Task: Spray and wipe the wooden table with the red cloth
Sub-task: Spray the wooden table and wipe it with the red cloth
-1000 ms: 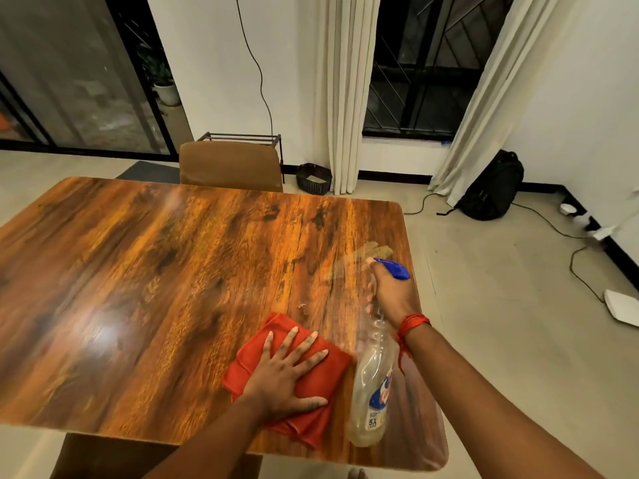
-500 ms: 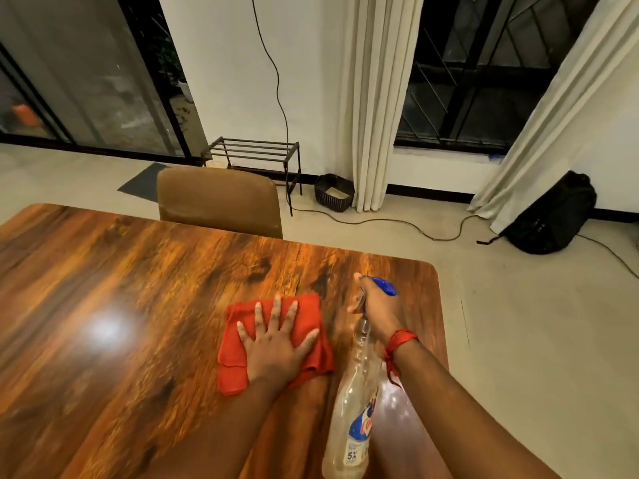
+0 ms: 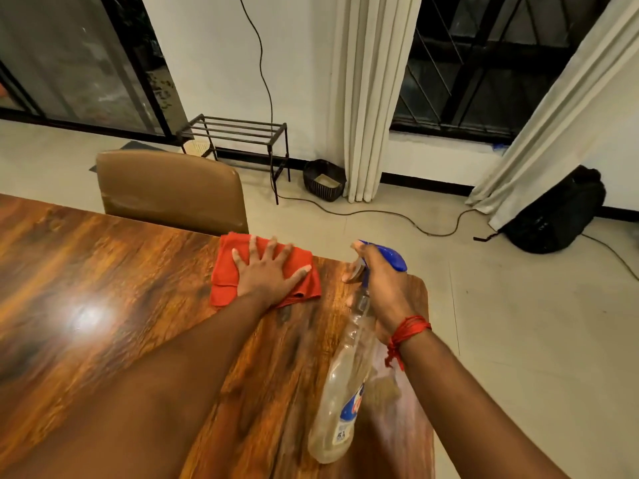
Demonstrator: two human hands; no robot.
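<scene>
Left hand (image 3: 268,276) flat on the cloth (image 3: 226,271), fingers spread, palm pressing it to the desk (image 3: 103,305); grip here wide apart, nothing clasped, only pushing down. Cloth red, folded, lying at the far edge of the desk, near its far right corner, just in front of the chair (image 3: 169,184); far left corner of the cloth touching or just over the desk edge, hard to tell which. Right hand (image 3: 383,288) wrapped around the neck of the bottle (image 3: 345,385); grip clamped on it, one finger forward at the trigger, whether squeezing cannot be told. Bottle clear, nearly empty by the look of it, blue spray head (image 3: 394,259) at the top, blue and white label low on its body; tilted, base toward the camera, nozzle pointing away and left over the far right corner of the desk; held above the desk, not resting on it. Red thread (image 3: 409,328) wound round the right wrist. Pale hazy patch (image 3: 390,402) on the wood beneath the right forearm, beside the bottle base; bright lamp glare (image 3: 84,316) on the desk at left. Beyond the desk: tan chair pushed in against the far edge; black metal rack (image 3: 238,133) by the wall; small dark basket (image 3: 323,179) next to the pale curtain (image 3: 370,98); black backpack (image 3: 556,212) on the floor at right; cable (image 3: 380,214) trailing across the tiles.
</scene>
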